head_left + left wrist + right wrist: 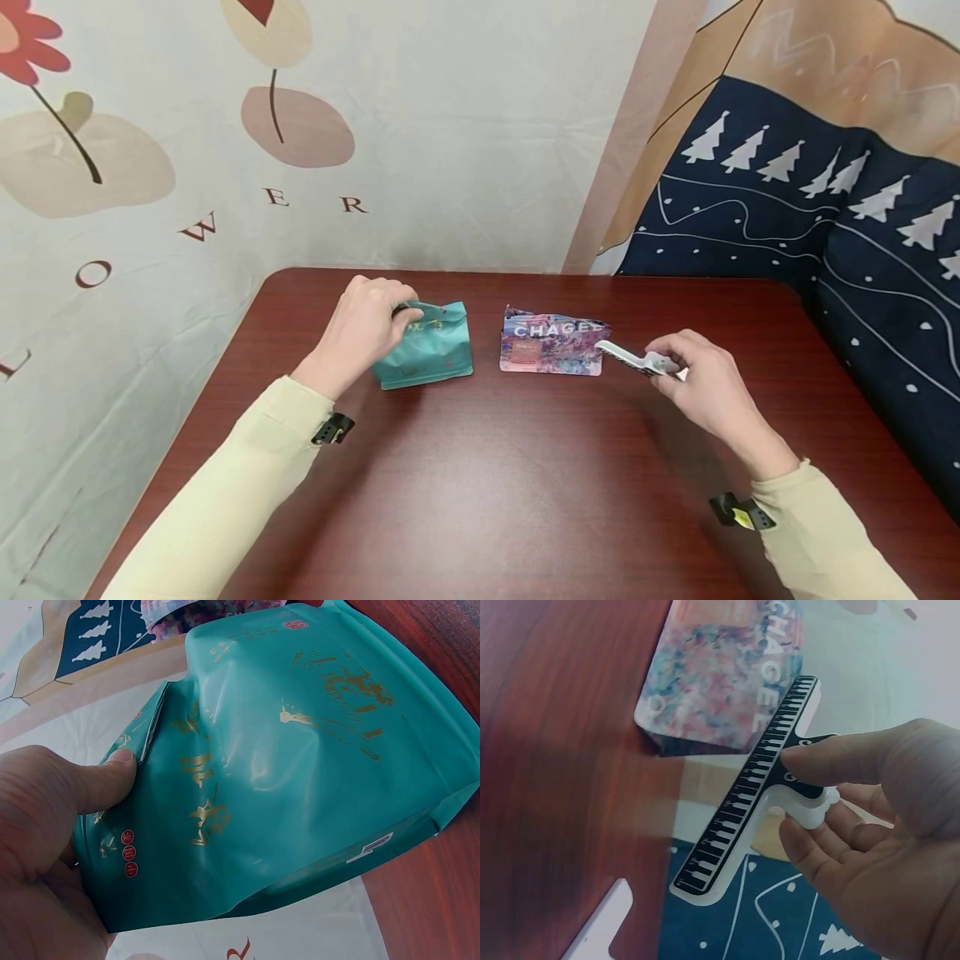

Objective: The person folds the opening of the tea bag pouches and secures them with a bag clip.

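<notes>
My left hand (367, 321) pinches the top edge of a teal pouch (431, 354), thumb on the near face. Gold lettering and small red round marks cover the pouch (270, 750) in the left wrist view, where its top corner looks folded over by the thumb (112, 780). A white clip with a piano-key strip (742, 802) is pinched by its handle between the thumb and fingers of my right hand (705, 375). In the head view the clip (630, 357) points left, its tip overlapping the right edge of a pink and blue CHAGEE pouch (551, 346).
Both pouches stand towards the back of a dark red wooden table (465, 483). Behind it hangs a pale printed cloth (465, 125), with a navy tree-patterned cloth (750, 217) at the right. A white piece (604, 922) shows low in the right wrist view.
</notes>
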A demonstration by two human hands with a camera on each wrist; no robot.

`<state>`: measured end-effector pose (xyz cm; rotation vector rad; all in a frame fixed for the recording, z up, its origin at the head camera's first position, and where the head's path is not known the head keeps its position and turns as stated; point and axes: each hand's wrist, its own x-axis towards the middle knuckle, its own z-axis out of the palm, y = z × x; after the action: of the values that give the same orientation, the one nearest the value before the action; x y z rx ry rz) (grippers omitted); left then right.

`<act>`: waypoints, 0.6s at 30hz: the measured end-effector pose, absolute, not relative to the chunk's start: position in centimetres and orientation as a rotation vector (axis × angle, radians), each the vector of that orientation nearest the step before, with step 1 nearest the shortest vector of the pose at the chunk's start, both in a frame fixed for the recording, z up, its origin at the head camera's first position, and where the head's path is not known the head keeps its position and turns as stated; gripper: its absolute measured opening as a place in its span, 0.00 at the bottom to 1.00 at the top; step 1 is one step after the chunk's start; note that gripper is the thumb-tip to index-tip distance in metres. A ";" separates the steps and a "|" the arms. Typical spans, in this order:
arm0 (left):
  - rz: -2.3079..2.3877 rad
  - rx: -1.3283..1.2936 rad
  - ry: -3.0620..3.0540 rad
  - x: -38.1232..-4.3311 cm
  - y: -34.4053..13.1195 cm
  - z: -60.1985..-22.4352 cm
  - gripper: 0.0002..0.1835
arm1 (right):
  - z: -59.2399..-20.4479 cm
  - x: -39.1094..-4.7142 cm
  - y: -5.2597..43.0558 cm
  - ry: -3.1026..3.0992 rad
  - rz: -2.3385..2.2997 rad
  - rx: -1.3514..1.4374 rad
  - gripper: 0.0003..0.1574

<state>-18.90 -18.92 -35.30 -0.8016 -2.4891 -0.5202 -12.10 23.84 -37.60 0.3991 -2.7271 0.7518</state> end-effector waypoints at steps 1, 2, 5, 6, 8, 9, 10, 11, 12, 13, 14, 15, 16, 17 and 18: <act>-0.519 -0.802 -2.488 -18.9 -18.9 -35.3 0.06 | -37.5 -12.1 23.7 -2.715 0.758 0.395 0.22; -0.519 -0.802 -2.487 -18.9 -18.9 -35.3 0.06 | -37.3 -12.1 23.5 -2.703 0.764 0.393 0.22; -0.515 -0.800 -2.489 -18.9 -18.9 -35.3 0.06 | -36.9 -12.2 23.0 -2.671 0.780 0.390 0.22; -0.513 -0.799 -2.490 -18.9 -18.9 -35.3 0.06 | -36.8 -12.2 22.9 -2.660 0.789 0.391 0.22; -0.513 -0.798 -2.489 -18.9 -18.9 -35.3 0.06 | -36.5 -12.2 22.5 -2.637 0.810 0.395 0.22; -0.512 -0.797 -2.488 -18.9 -18.9 -35.3 0.06 | -36.3 -12.3 22.3 -2.628 0.823 0.394 0.22; -0.513 -0.797 -2.487 -18.9 -18.9 -35.3 0.06 | -36.2 -12.3 22.1 -2.619 0.834 0.398 0.22; -0.513 -0.797 -2.485 -18.9 -18.9 -35.3 0.06 | -36.1 -12.3 21.9 -2.611 0.844 0.401 0.22; -0.513 -0.798 -2.483 -18.9 -18.9 -35.3 0.06 | -36.1 -12.4 21.6 -2.605 0.852 0.407 0.22; -0.513 -0.799 -2.481 -18.9 -18.9 -35.3 0.06 | -36.0 -12.4 21.4 -2.598 0.859 0.413 0.22; -0.513 -0.799 -2.479 -18.9 -18.9 -35.3 0.06 | -36.0 -12.5 21.2 -2.593 0.864 0.418 0.22; -0.512 -0.800 -2.477 -18.9 -18.9 -35.3 0.07 | -36.0 -12.5 21.0 -2.588 0.870 0.425 0.22; -0.513 -0.801 -2.476 -18.9 -18.9 -35.4 0.06 | -35.9 -12.6 20.8 -2.585 0.873 0.433 0.22; -0.513 -0.802 -2.473 -18.9 -18.9 -35.4 0.06 | -35.9 -12.6 20.6 -2.582 0.879 0.439 0.22; -0.513 -0.802 -2.472 -18.9 -18.9 -35.4 0.06 | -35.9 -12.7 20.4 -2.579 0.885 0.446 0.22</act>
<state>-18.91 -18.91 -35.40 -0.8024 -2.4725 -0.5128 -12.72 20.41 -35.91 0.4463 -2.5792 0.8848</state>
